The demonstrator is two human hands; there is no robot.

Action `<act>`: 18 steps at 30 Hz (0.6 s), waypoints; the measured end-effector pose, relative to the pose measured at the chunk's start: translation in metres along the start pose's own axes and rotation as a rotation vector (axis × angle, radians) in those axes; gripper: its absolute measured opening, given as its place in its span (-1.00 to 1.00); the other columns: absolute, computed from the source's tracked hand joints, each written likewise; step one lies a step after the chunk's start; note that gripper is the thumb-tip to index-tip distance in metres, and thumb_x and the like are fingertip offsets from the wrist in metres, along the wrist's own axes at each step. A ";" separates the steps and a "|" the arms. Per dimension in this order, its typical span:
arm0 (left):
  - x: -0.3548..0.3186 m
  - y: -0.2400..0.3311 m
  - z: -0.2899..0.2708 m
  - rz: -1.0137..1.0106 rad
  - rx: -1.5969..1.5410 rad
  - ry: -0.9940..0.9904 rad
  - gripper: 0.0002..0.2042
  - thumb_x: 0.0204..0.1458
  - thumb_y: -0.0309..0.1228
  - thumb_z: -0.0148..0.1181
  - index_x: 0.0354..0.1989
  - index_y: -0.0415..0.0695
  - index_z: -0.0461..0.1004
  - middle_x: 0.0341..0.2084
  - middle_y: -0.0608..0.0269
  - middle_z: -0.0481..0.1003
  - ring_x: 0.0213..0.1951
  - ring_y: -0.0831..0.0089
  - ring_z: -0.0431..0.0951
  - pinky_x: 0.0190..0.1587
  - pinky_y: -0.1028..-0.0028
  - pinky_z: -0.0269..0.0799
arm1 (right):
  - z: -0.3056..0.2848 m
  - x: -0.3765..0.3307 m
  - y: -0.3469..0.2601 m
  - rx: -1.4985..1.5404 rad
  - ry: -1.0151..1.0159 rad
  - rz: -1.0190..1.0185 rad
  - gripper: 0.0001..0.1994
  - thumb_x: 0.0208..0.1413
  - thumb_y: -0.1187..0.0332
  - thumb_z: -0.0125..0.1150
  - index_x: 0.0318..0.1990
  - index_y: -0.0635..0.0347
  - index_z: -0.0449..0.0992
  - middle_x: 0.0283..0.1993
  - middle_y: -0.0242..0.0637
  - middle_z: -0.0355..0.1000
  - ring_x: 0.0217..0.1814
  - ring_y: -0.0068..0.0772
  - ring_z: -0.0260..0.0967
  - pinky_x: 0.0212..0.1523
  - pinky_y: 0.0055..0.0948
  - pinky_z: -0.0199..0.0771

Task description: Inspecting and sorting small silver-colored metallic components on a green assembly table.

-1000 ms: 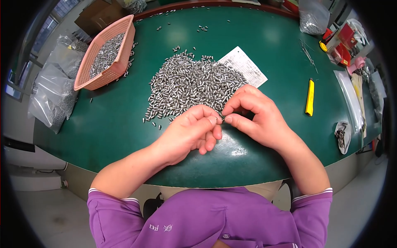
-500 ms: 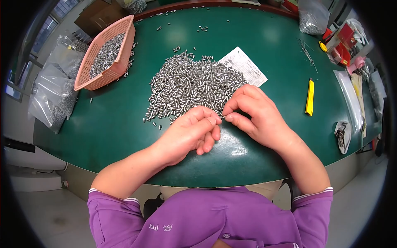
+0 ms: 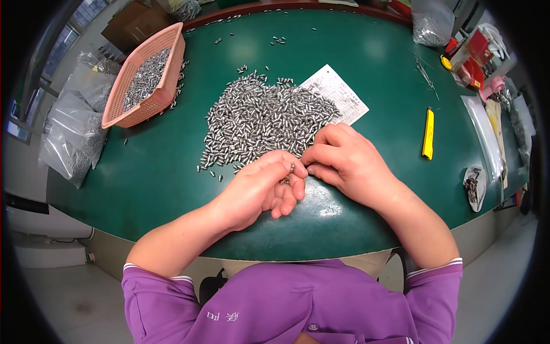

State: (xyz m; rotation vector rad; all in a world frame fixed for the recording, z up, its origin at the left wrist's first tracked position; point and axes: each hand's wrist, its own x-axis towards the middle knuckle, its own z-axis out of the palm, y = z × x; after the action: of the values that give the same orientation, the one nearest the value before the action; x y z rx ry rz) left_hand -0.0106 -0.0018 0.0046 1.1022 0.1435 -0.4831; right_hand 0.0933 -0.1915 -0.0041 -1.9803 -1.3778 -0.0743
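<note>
A broad pile of small silvery metal pins (image 3: 258, 120) lies on the green table before me. At its near edge, my left hand (image 3: 260, 186) pinches one small metal pin (image 3: 293, 168) between thumb and forefinger. More small metal bits seem to rest inside its curled fingers, mostly hidden. Close beside it, my right hand (image 3: 344, 163) has thumb and forefinger pressed together, fingertips almost touching the left ones. Whatever it may hold there is too small to make out. A printed white sheet (image 3: 344, 97) lies partly under the pile's far right side.
A pink plastic basket (image 3: 172, 86) of similar pins stands at the left, beside clear bags (image 3: 74, 137) of metal parts. To the right lie a yellow utility knife (image 3: 428, 135), thin wires (image 3: 425, 74) and a small white pouch (image 3: 474, 198). Another filled bag (image 3: 431, 28) stands far right.
My right hand has moved slightly left and down, and its fingers have closed together more. A metal pin now shows between my left thumb and forefinger.
</note>
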 end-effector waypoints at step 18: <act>0.000 0.002 0.005 0.014 0.157 0.078 -0.87 0.22 -0.40 0.00 -0.14 -0.15 0.29 -0.46 0.32 0.42 -0.57 0.67 0.39 -0.58 0.65 0.27 | -0.005 0.003 -0.007 0.103 0.041 0.074 -0.91 -0.06 0.48 0.29 -0.36 0.14 0.51 -0.32 -0.32 0.36 -0.19 -0.25 0.35 -0.17 -0.32 0.39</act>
State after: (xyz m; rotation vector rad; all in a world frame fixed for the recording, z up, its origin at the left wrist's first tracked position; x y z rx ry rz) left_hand -0.0105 -0.0058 0.0089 1.2753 0.1682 -0.4452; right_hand 0.0908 -0.1914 0.0044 -1.9314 -1.2565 -0.0102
